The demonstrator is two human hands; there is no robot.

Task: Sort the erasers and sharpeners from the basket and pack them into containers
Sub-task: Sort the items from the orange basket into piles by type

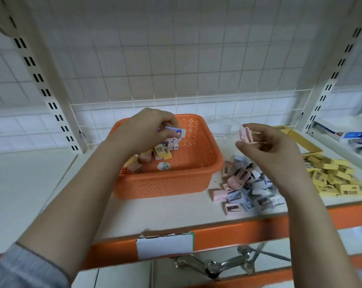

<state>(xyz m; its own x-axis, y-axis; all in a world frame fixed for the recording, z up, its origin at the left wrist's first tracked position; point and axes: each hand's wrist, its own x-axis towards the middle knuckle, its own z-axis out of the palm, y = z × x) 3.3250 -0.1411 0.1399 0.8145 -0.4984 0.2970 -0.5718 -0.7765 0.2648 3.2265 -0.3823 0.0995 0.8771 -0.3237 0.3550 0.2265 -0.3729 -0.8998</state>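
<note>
An orange perforated basket (196,154) stands on the white shelf with several erasers and sharpeners (155,154) piled in its left half. Over the basket, my left hand (144,129) pinches a white eraser in a purple sleeve (176,130). To the right, my right hand (273,148) holds a pink sharpener (245,136) between thumb and fingers, above a heap of pink and blue sharpeners (244,183) lying on the shelf.
A clear round container (221,125) stands behind the basket. Yellow erasers (334,177) lie heaped at the right beside a yellow box (309,142). The shelf has an orange front edge (228,231) with a white label. Metal hooks (217,265) hang below.
</note>
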